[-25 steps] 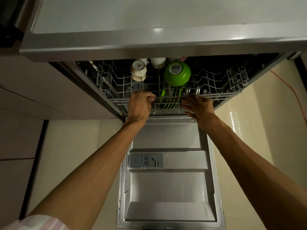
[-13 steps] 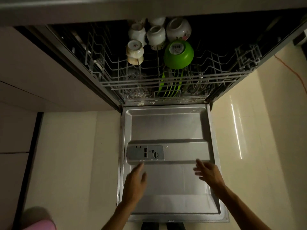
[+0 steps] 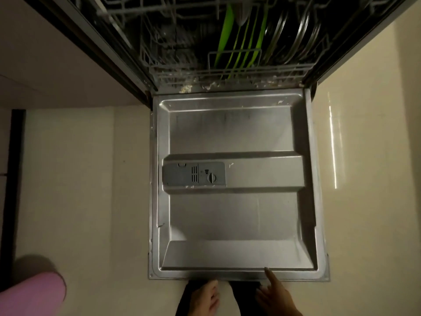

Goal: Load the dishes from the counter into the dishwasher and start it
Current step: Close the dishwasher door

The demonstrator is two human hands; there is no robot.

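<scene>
Stainless-steel dishwasher door (image 3: 234,215) lies fully open and flat; right hand (image 3: 276,297) at its front lip, index finger (image 3: 268,273) straight, touching the edge. Left hand (image 3: 204,297) just below, fingers relaxed, apart. Green plates (image 3: 239,46) racked inside.

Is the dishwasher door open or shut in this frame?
Open: the stainless steel dishwasher door lies flat, inner panel facing up, lower wire rack exposed behind.

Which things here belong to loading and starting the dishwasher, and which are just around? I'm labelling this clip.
Part of the job: dishwasher door, open flat; lower rack; green plates; dark plates; detergent dispenser; right hand, finger touching the door's front edge.

Just there: floor tiles; cabinet front; pink sleeve.
</scene>
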